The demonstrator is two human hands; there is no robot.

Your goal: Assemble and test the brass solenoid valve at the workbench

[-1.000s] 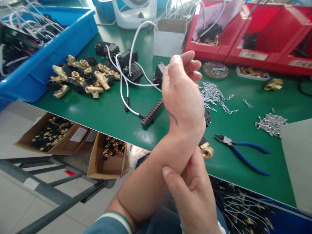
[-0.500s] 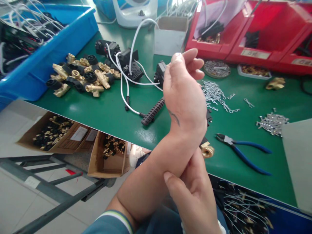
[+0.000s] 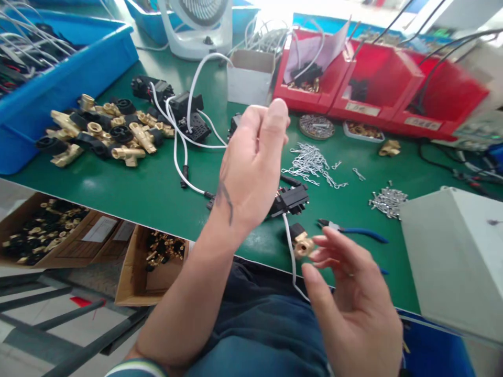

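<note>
My left hand [image 3: 255,152] is raised above the middle of the bench, its fingers curled in and the thumb lying along them; nothing shows in it. Lower right, my right hand [image 3: 353,293] is open, thumb and fingers apart, close to a brass valve fitting [image 3: 303,246] with a black cap. Just behind that fitting lies a black connector block [image 3: 293,199] with a white cable [image 3: 291,246] running down past the bench edge. Blue-handled cutting pliers [image 3: 361,234] lie beyond the right hand, which partly covers them.
Brass fittings [image 3: 129,154] are heaped at left beside a blue tray [image 3: 98,57]. Spring clips [image 3: 308,162] and small screws [image 3: 389,201] lie in piles. Red bins [image 3: 302,99] line the back; a pale box [image 3: 451,251] stands at right. Cardboard boxes [image 3: 129,272] sit below the edge.
My right hand has let go of the left forearm and moved right, opening near the brass fitting. My left hand has turned and curled its fingers. The view has shifted to the right.
</note>
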